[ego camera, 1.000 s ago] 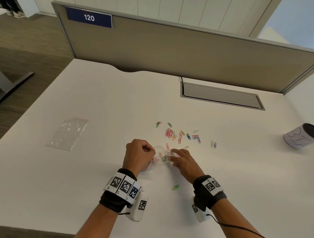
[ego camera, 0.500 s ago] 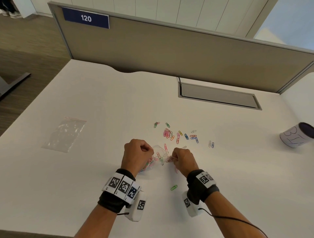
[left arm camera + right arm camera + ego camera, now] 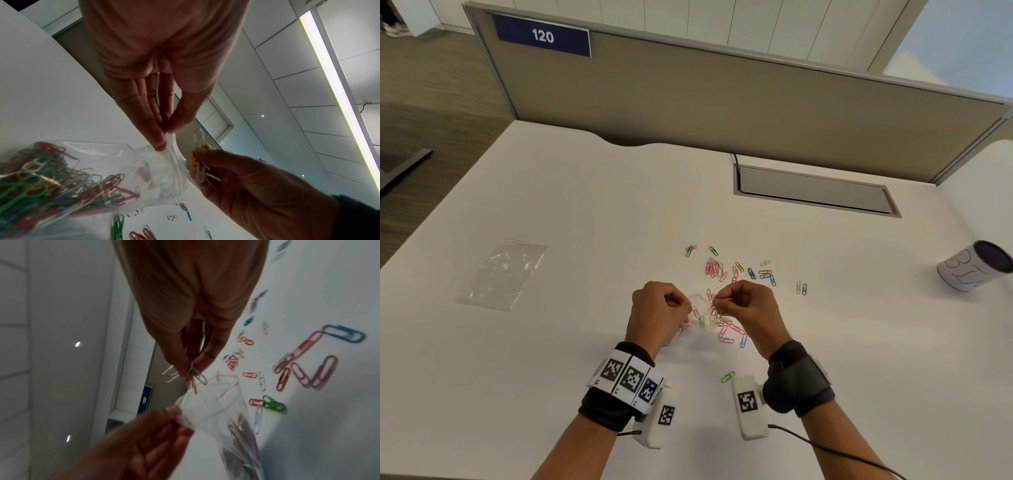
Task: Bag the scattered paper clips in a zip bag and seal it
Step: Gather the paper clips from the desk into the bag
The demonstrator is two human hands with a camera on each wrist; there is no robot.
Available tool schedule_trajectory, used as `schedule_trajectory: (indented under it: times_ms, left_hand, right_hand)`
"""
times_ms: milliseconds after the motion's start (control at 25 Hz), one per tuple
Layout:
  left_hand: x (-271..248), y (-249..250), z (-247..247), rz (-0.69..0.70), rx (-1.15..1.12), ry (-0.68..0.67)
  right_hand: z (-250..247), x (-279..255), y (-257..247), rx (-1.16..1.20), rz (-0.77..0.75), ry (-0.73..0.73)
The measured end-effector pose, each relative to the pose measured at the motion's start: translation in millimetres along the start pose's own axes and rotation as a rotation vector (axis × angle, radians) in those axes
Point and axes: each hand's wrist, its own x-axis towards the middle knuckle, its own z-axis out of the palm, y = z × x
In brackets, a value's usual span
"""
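**Q:** Gripping what, exactly?

**A:** Left hand (image 3: 659,313) pinches the upper lip of a clear plastic zip bag (image 3: 131,175) between thumb and fingertips (image 3: 159,142), holding its mouth apart. Right hand (image 3: 751,310) pinches a small bunch of coloured wire paper clips (image 3: 198,168) just beside that mouth.

**Q:** Where is the bag?

**A:** Near the front edge of the white desk (image 3: 585,212), about midway along it, between the two hands. Its lower end sags toward the desk and already holds a tangle of red, green and blue clips (image 3: 41,183).

**Q:** And the loose clips?

**A:** More scattered clips (image 3: 736,270) lie just beyond the hands, toward the desk's middle; a single green clip (image 3: 727,377) lies nearer the front edge, between the wrists.

**Q:** Anything else?

**A:** A second flat clear zip bag (image 3: 503,274) lies near the left edge. A white paper-wrapped cup (image 3: 974,267) lies tipped at the right edge.
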Motion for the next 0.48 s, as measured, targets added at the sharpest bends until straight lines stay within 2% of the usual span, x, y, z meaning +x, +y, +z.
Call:
schedule_trajectory:
  times_ms: [120, 200, 320, 400, 480]
  left_hand:
    - [0.5, 0.8, 1.5, 0.009, 0.001, -0.005]
    - [0.8, 0.8, 2.3, 0.023, 0.015, -0.004]
    - [0.5, 1.7, 2.4, 0.03, 0.025, -0.007]
    - [1.7, 2.5, 1.2, 0.017, 0.009, -0.005]
    - [2.9, 2.6, 0.1, 0.001, -0.007, -0.001]
  right_hand:
    - [13.3, 4.0, -3.0, -0.461, -0.091, -0.062]
    - [19.7, 4.6, -3.7, -0.607, -0.135, -0.104]
    - [20.0, 3.2, -5.6, -0.566, -0.148, -0.143]
    - [6.8, 0.7, -3.8, -0.419, -0.123, -0.046]
    - [-16.3, -4.5, 9.3, -0.468, -0.078, 0.068]
